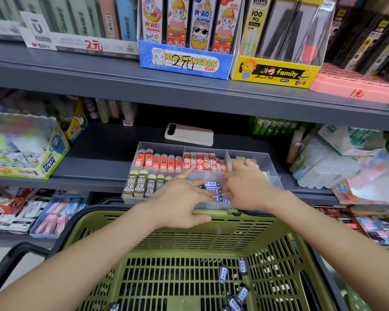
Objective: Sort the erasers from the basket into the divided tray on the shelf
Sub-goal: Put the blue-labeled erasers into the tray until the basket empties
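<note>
This is a stationery shop. Tiers of dark grey metal shelves (121, 72) are packed with retail display cartons, such as a blue cardboard box printed with a cartoon cat (184, 62) and a yellow cardboard box marked "family" (275, 72), with prices scrawled on their fronts in marker. A clear plastic divided tray (267, 160) holds rows of wrapped erasers (164, 161), and an olive-green slotted plastic shopping basket (189, 239) sits before the shelving.
</note>
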